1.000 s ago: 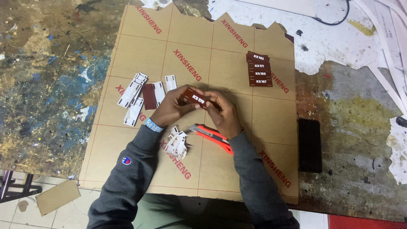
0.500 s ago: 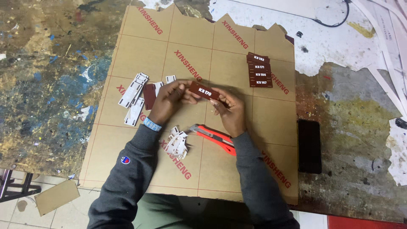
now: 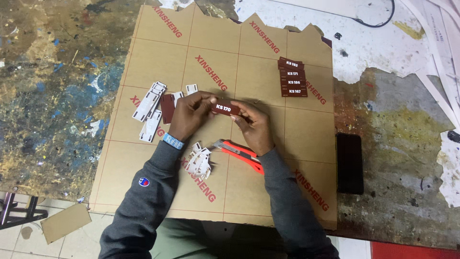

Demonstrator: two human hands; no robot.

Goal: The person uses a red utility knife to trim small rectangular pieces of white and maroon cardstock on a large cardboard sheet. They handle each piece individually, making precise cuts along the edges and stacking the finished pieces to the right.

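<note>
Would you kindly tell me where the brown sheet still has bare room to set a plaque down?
Bare patches on the brown sheet: the whole top strip above the hands, and the right side between the plaque stack and black phone. Crowded: around the white strips, peeled scraps and orange knife.

A small dark red plate [image 3: 226, 109] is held between the left hand [image 3: 190, 114] and right hand [image 3: 255, 125] above a brown paper-covered sheet [image 3: 158, 57]; an orange utility knife [image 3: 242, 154] is seen just beside the right wrist
</note>
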